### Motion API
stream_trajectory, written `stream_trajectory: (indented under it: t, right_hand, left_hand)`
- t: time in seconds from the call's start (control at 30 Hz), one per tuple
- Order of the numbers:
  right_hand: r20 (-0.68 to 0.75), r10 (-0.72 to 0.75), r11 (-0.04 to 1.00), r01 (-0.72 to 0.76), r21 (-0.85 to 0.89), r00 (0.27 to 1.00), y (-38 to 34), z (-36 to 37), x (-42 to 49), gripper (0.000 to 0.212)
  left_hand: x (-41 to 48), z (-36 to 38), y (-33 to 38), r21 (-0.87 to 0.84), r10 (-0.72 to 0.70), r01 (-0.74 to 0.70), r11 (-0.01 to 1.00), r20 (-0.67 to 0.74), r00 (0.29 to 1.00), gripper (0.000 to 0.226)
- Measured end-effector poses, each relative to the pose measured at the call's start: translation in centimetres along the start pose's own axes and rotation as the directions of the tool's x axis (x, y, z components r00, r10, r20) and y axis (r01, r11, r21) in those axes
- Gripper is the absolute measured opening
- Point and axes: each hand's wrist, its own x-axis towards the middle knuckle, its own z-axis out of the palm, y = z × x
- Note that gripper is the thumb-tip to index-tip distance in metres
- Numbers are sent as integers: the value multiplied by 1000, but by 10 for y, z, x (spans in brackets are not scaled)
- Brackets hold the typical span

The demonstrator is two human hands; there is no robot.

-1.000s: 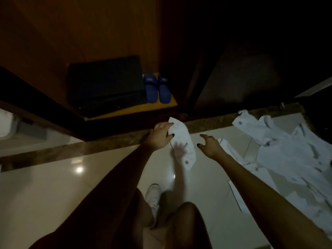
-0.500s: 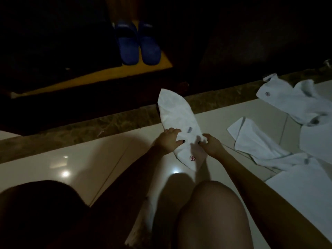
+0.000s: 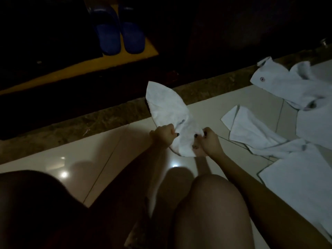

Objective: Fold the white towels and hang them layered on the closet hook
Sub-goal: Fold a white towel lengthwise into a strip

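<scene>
Darkness hides the closet (image 3: 224, 38) while left hand (image 3: 162, 134) and right hand (image 3: 210, 143) pinch one white towel (image 3: 168, 108).

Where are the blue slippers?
In the head view, the blue slippers sit side by side at the top left, on the yellow ledge, beyond the held white towel.

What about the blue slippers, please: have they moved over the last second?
No. The blue slippers still sit side by side at the right end of the yellow closet floor; only the camera view has shifted.
</scene>
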Motion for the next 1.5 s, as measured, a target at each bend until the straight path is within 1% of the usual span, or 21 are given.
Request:
stream_trajectory:
  t: [0.03,0.07,0.13,0.2,0.23,0.27,0.33,0.43,0.5,0.57,0.63,0.73,0.77,0.83,0.93,1.03,1.07,1.13,1.2,1.37,1.5]
  right_hand:
    - [-23,-12,998,13,58,1000,-15,-13,-4,14]
    - [-51,-21,994,27,110,998,-32,-28,-8,14]
    - [-101,-36,982,55,182,994,-73,-62,-22,14]
    - [-102,-73,970,94,223,992,-114,-99,-40,11]
    - [-89,-94,968,112,225,992,-135,-117,-51,11]
    - [-72,-112,968,125,218,991,-156,-136,-63,12]
    - [-17,-160,967,160,198,987,-196,-174,-90,15]
    - [88,-199,971,185,151,976,-253,-237,-138,19]
    - [139,-259,964,248,91,956,-293,-281,-168,21]
    - [144,-288,958,284,44,947,-334,-326,-196,23]
    - [146,-314,949,315,16,938,-374,-370,-223,23]
    - [184,-350,936,352,21,919,-430,-429,-264,21]
    - [201,-359,932,362,25,911,-449,-448,-277,21]
    - [214,-383,923,384,37,899,-485,-484,-302,20]
    - [177,-402,914,405,17,898,-535,-536,-333,12]
    - [121,-437,892,447,-67,891,-572,-578,-351,4]
    - [100,-445,885,454,-107,890,-581,-589,-356,6]
    - [43,-462,871,462,-167,886,-593,-604,-364,21]
    - [-22,-494,856,482,-184,869,-604,-615,-374,31]
    - [-85,-576,817,568,-97,813,-640,-631,-393,17]
    - [-112,-628,771,635,46,770,-674,-637,-400,14]
  left_hand:
    - [-5,-17,6,-190,-3,18,982,79,997,23]
    - [-10,-37,11,-345,15,15,939,82,997,22]
    - [-26,-89,28,-595,29,-32,803,-13,999,23]
    - [-43,-151,54,-721,-4,-4,693,-9,1000,8]
    - [-51,-180,66,-731,-3,16,682,19,1000,11]
    - [-58,-209,78,-734,22,8,679,32,999,20]
    - [-79,-264,105,-714,116,-65,697,23,993,28]
    - [-126,-342,152,-694,233,-128,708,59,971,29]
    - [-159,-387,180,-670,304,-155,726,111,946,29]
    - [-188,-431,205,-631,337,-178,755,141,931,29]
    - [-213,-479,228,-598,373,-235,767,118,920,27]
    - [-250,-560,262,-540,407,-271,797,149,901,32]
    - [-261,-587,273,-528,403,-262,808,169,900,29]
    - [-284,-638,297,-502,409,-278,819,171,896,14]
    - [-315,-707,329,-492,448,-352,796,88,890,3]
    - [-338,-763,350,-530,460,-383,756,15,888,8]
    - [-344,-779,353,-552,448,-377,744,-8,894,9]
    - [-355,-805,358,-580,436,-373,724,-35,899,10]
    - [-364,-828,362,-554,454,-410,725,-64,889,10]
    - [-381,-892,363,-375,509,-542,752,-190,839,13]
    - [-387,-940,347,-220,496,-537,814,-218,841,12]
